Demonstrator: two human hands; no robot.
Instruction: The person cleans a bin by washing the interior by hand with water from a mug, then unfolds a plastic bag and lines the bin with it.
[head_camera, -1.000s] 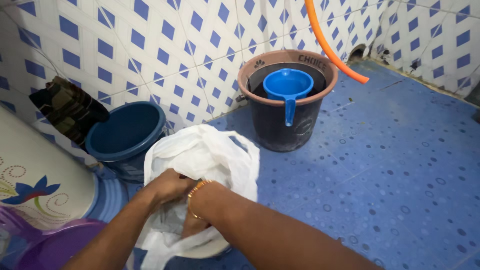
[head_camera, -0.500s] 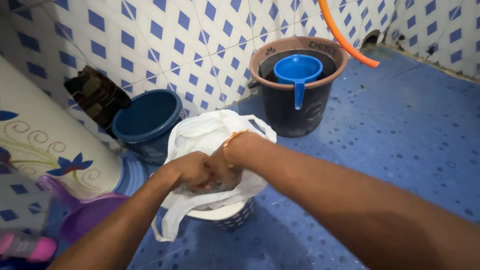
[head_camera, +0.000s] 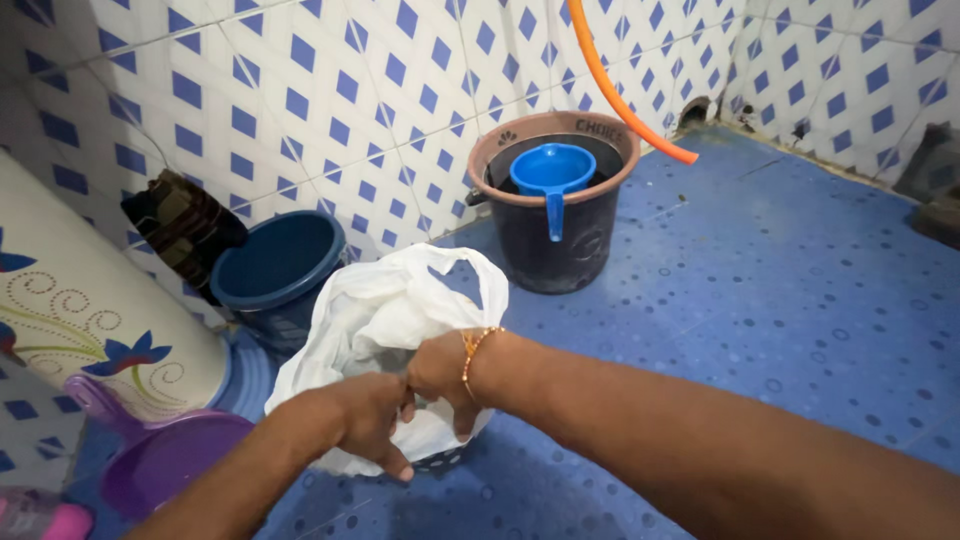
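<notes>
Gathering the mouth of a white plastic bag (head_camera: 385, 320) over a small white bin (head_camera: 440, 458) on the blue floor (head_camera: 760, 330), near the tiled wall (head_camera: 330, 90). Left hand (head_camera: 372, 422) closed on the bag's front fold, fingers curled over it. Right hand (head_camera: 440, 375), gold bangle at wrist, pinching the bag just beside the left, fingers together on the plastic. Bag bunched and puffed above the hands, one handle loop standing up at the far side. Bin mostly hidden; only a dotted lower edge showing.

Likely step: drawing the bag's top together, or seating it on the bin; cannot tell which. Next move would call for a firm hold on both folds without tearing the thin film.

Dark bucket (head_camera: 555, 215) with blue mug (head_camera: 552, 175) and orange hose (head_camera: 620, 95) well apart behind; blue bucket (head_camera: 275, 265) near, left.
</notes>
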